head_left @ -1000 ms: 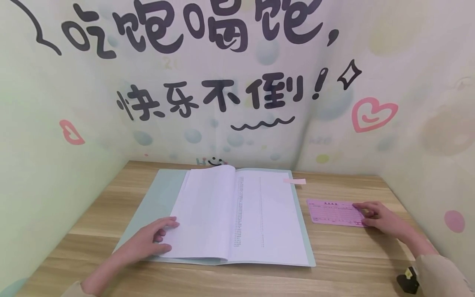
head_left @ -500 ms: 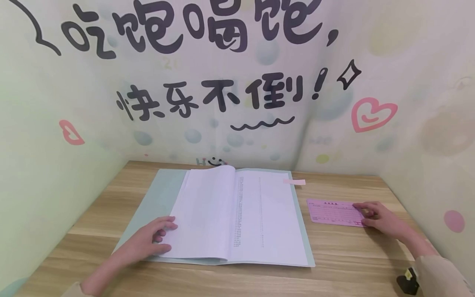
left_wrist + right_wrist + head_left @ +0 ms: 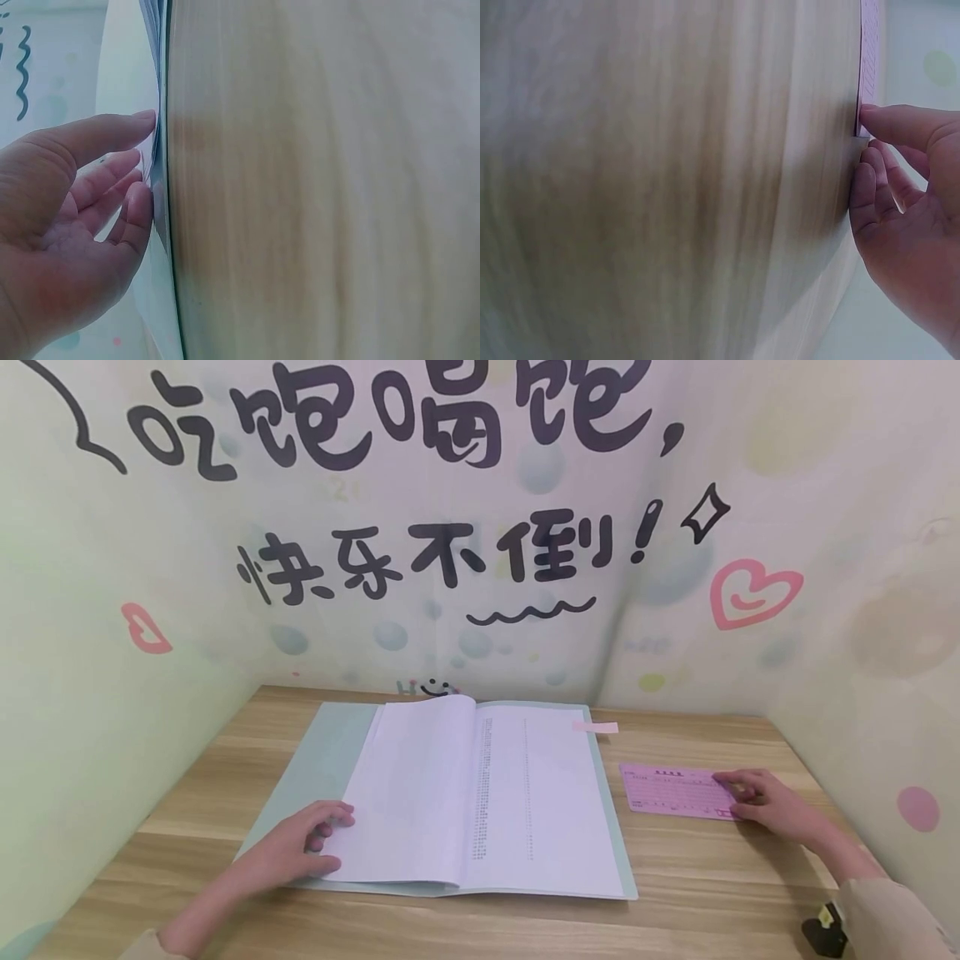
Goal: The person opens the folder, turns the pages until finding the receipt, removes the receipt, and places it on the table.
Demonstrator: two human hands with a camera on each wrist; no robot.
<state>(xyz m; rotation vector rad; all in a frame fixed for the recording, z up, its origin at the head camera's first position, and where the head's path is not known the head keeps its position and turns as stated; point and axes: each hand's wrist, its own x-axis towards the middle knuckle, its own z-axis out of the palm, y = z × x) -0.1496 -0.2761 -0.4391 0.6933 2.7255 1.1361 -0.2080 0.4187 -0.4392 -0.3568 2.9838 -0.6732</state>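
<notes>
A pale blue folder (image 3: 330,747) lies spread on the table, with white sheets turned over to its left side (image 3: 412,785). The page on its right (image 3: 558,810) bears columns of small print. My left hand (image 3: 296,843) rests with loosely bent fingers at the lower left of the turned sheets; in the left wrist view the thumb and fingertips touch the paper's edge. To the right of the folder lies a pink printed form pad (image 3: 675,793). My right hand (image 3: 772,806) rests at its right end, thumb and fingers touching it, fingers loosely bent.
A pale pink strip (image 3: 596,727) sticks out past the folder's upper right edge. A small black object with a yellow mark (image 3: 825,928) is beside the right sleeve. Printed walls (image 3: 442,643) stand behind and at both sides of the wooden table (image 3: 525,935).
My left hand has shifted very slightly left and down on the sheets. The right hand, the pad and the folder show no clear movement.
</notes>
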